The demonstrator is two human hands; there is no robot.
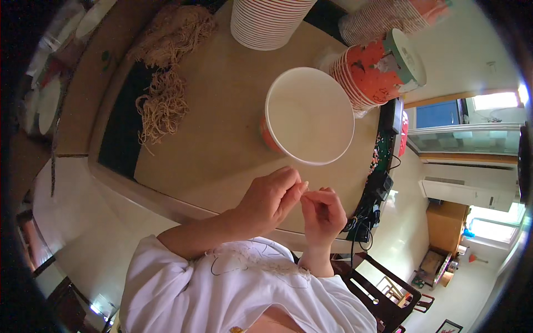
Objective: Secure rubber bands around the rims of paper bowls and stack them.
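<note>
My left hand [268,198] and my right hand [324,215] meet in front of my chest, over the near table edge. Both are closed in a pinch, with the thumbs and fingertips almost touching. What lies between the fingertips is too small to make out. Just beyond them stands a large paper tub [311,114], its mouth tilted towards me, white inside with a bit of orange-red outer wall showing. Neither hand is gripping the tub. To the left on the table lies a loose bundle of beige-pink string [164,108], with a bigger tangle of string [177,33] behind it.
A tall stack of white tubs [269,22] stands at the back. Nested red-orange tubs [366,72] lie at the right, near a plastic-wrapped stack [388,19]. Black cables [363,219] hang along the right table edge. A cardboard box [83,89] is at the left, a dark chair [383,294] lower right.
</note>
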